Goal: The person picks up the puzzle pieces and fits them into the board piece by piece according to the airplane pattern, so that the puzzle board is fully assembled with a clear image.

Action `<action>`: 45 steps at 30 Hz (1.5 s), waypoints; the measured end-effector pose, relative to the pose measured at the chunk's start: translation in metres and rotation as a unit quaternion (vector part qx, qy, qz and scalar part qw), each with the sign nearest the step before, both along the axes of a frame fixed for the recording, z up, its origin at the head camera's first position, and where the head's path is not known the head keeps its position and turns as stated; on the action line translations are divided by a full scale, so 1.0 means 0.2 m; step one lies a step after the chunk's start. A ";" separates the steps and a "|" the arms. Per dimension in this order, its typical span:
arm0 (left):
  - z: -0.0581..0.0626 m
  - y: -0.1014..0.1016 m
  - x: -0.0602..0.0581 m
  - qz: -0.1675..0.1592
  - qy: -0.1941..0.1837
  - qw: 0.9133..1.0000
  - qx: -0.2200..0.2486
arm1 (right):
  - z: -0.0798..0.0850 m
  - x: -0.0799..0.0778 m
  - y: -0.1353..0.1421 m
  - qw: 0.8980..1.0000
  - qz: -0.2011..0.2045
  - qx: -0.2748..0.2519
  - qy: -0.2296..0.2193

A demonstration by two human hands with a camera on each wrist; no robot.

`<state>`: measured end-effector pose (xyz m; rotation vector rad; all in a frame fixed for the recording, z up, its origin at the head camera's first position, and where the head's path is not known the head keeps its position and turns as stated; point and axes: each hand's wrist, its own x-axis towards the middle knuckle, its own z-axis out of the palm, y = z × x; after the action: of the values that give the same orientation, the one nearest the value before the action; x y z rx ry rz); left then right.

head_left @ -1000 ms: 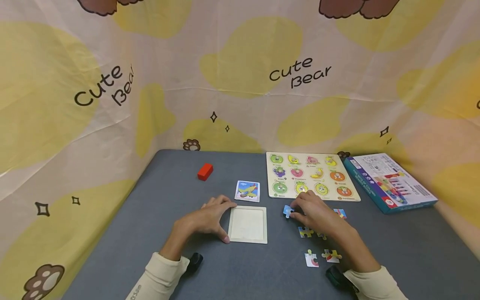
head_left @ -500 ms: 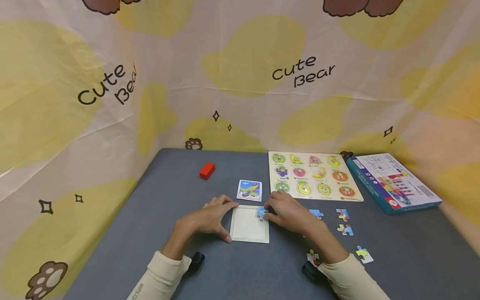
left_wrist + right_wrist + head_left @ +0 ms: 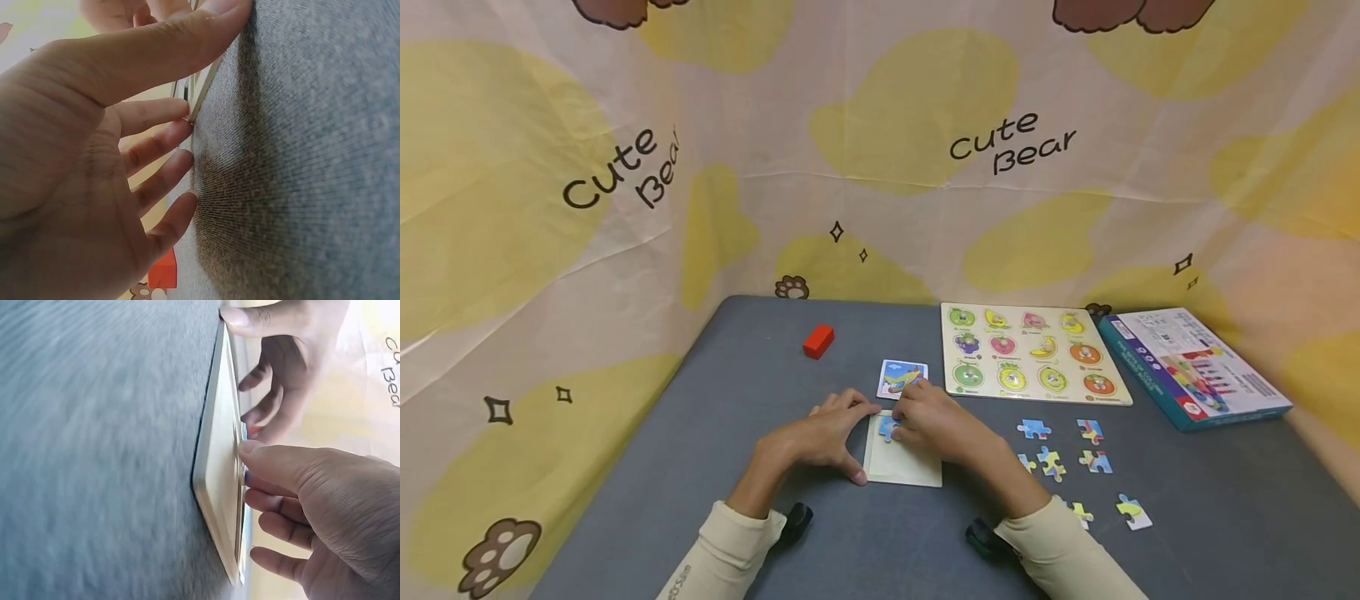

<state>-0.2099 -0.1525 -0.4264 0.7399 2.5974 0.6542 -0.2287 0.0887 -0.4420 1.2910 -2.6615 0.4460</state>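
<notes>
In the head view my left hand (image 3: 816, 435) spans the left side of a pale square puzzle tray (image 3: 901, 468). Its thumb holds the near corner and its index finger the far corner, as the left wrist view also shows. Between thumb and fingertips my right hand (image 3: 940, 427) pinches a blue jigsaw piece (image 3: 887, 427) over the tray's far left part. Whether the piece touches the tray floor, I cannot tell. Just behind the tray lies a picture card (image 3: 895, 377) with a yellow plane, partly covered by the right hand.
Several loose jigsaw pieces (image 3: 1051, 463) lie to the right, some partly hidden by the right forearm. Behind them are a fruit board (image 3: 1063, 365) and a flat teal box (image 3: 1195, 367). A red block (image 3: 818, 342) lies at the back left. A patterned cloth hangs behind the table.
My right hand has carried the blue piece leftward from the loose pieces, over the tray's right edge, to its far left part. My left hand keeps its hold on the tray.
</notes>
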 end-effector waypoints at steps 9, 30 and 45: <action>-0.01 0.01 0.00 -0.002 0.001 1.000 0.009 | -0.01 0.00 -0.02 1.000 -0.024 -0.001 -0.017; -0.04 -0.03 0.04 -0.015 0.018 0.998 0.062 | 0.02 0.00 -0.05 0.996 -0.078 -0.007 -0.047; -0.02 0.00 0.04 -0.019 0.012 0.999 0.034 | 0.05 0.04 0.12 0.991 -0.079 -0.024 -0.105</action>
<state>-0.2014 -0.1533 -0.4308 0.8210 2.5863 0.7292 -0.2202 0.1133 -0.4313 1.0628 -2.8779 0.6514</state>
